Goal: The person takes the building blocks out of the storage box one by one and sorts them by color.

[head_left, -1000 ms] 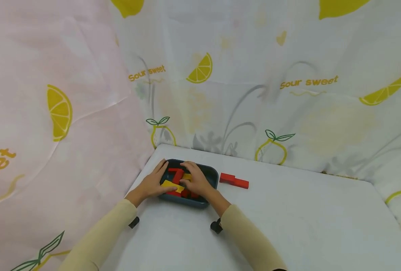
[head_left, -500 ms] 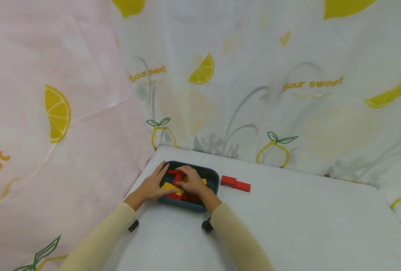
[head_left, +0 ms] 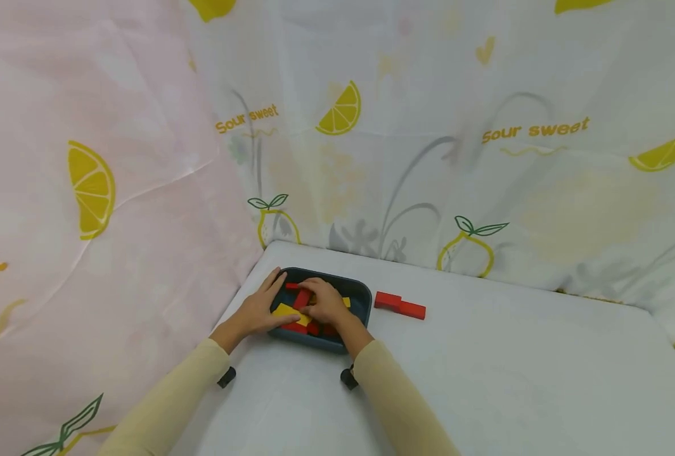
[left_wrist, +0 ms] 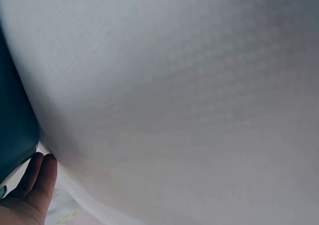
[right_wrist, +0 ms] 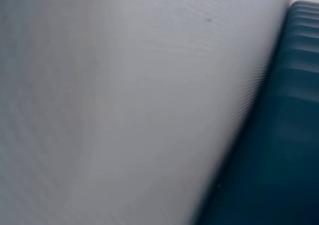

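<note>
In the head view, a dark blue box point(head_left: 366, 294) with raised walls holds several red and yellow blocks. My left hand point(head_left: 256, 311) rests along the box's left side with its fingers straight. Its thumb lies over a yellow block point(head_left: 284, 310). The left wrist view shows straight fingers point(left_wrist: 44, 177) against the outer wall of the box point(left_wrist: 15, 115). My right hand point(head_left: 327, 305) reaches into the box with bent fingers, its thumb and index finger at the ends of a red block point(head_left: 301, 299). The hand's palm side and some blocks beneath it are hidden.
Two red blocks point(head_left: 400, 305) lie on the white tabletop point(head_left: 485, 367) just right of the box. Lemon-printed cloth point(head_left: 405, 190) hangs behind and at the left. The box's ribbed wall point(right_wrist: 299, 75) fills the right of the right wrist view.
My right hand has moved left inside the box to the red block, uncovering a yellow piece on its right. The left hand has stayed at the box's side. The head view has shifted slightly.
</note>
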Demonstrator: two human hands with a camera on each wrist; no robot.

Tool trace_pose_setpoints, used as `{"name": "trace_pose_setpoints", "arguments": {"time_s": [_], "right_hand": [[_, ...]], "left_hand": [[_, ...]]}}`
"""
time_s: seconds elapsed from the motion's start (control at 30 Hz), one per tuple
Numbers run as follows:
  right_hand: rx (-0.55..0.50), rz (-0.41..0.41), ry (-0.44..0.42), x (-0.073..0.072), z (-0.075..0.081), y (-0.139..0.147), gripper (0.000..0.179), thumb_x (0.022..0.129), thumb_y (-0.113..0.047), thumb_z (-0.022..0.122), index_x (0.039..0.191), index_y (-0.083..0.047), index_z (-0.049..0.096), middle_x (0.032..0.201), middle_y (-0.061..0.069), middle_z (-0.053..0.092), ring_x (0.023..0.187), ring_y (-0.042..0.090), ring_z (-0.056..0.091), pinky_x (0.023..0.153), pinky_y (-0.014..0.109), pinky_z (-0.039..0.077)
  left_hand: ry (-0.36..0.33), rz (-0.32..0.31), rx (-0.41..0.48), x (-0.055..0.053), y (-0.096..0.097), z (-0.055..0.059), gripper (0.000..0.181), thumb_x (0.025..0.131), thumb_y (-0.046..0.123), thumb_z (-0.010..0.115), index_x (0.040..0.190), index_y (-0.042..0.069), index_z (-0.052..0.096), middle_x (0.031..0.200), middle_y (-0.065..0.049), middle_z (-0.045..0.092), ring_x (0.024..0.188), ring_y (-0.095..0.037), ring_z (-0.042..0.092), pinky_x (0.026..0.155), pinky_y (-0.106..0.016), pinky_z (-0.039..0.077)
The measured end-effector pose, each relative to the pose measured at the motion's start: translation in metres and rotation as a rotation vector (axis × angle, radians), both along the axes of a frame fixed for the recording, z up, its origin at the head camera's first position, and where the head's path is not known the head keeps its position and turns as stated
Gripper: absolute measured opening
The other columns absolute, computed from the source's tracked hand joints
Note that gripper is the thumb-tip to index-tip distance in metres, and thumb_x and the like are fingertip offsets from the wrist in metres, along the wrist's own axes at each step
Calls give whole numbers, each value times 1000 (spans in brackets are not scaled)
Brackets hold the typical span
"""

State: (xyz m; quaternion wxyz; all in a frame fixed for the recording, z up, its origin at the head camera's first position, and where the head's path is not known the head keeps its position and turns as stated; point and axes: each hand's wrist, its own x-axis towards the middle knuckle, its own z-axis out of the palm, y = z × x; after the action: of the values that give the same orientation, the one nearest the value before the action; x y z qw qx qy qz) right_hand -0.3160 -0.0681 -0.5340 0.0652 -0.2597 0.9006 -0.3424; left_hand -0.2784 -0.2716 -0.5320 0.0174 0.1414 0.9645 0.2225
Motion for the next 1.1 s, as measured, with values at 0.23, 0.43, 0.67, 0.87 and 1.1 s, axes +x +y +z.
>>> {"name": "trace_pose_setpoints", "arguments": {"time_s": [0.23,0.43,0.67,0.87,1.1], "right_hand": [[-17,-2,24,-3,1,-3,48,88,-14,74,134,-14,62,140,5,55,129,25,52,110,43,43],[-35,9,10,-2,2,-4,45,91,-3,63,135,-12,61,146,4,53,136,29,48,113,47,40],[-26,20,13,-1,-1,-3,48,91,0,60,137,-11,59,147,5,52,137,28,47,112,46,40],[-34,15,-1,-4,-2,-3,51,90,3,59,139,-12,57,148,4,51,137,28,48,112,44,41],[-58,-26,-4,-3,-2,1,49,89,-9,71,137,-10,60,144,7,55,131,27,52,110,43,43]], "left_hand": [[8,6,9,-1,-4,1,110,78,75,63,160,19,15,168,-7,7,131,-41,50,101,-61,45],[-1,13,9,-1,-6,1,109,79,72,65,160,18,16,168,-7,7,134,-42,48,103,-61,43],[-1,10,16,1,-6,0,108,80,72,64,160,17,17,168,-9,8,133,-42,48,103,-61,43],[-1,10,13,0,-5,2,108,80,72,63,160,18,15,168,-8,7,135,-42,47,103,-61,44],[-13,-1,10,-1,-1,4,107,81,71,64,160,17,15,168,-8,8,134,-41,48,104,-60,43]]}}
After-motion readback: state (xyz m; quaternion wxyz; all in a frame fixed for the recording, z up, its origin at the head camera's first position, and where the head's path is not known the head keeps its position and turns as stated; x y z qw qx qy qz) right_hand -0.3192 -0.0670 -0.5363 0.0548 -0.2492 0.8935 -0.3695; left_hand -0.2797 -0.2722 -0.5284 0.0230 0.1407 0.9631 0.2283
